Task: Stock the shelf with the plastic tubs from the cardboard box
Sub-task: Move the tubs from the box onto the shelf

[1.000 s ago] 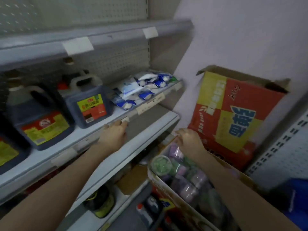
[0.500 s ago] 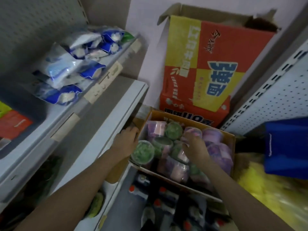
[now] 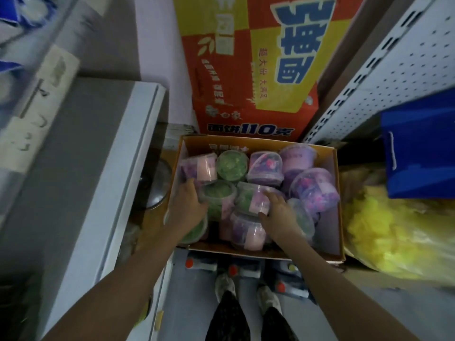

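Observation:
An open cardboard box [image 3: 337,193] stands on the floor ahead of me, packed with several clear plastic tubs of green and purple contents. My left hand [image 3: 186,207] curls round the left side of a green tub [image 3: 218,194] near the box's left wall. Beside it, a tub [image 3: 250,198] with green contents and a pink label lies on its side, and my right hand [image 3: 279,214] grips it with fingers on top and thumb below. The white shelf [image 3: 110,173] runs along my left, its board bare where visible.
A tall red-and-yellow carton [image 3: 246,70] leans on the wall behind the box. A perforated shelf upright [image 3: 369,82], a blue bag [image 3: 418,156] and a yellow plastic bag [image 3: 394,230] crowd the right. Red-capped bottles [image 3: 209,264] lie by my feet [image 3: 225,286].
My view has tipped down from the shelves onto the box. My left hand came off the shelf edge into the box, and both hands now close on tubs.

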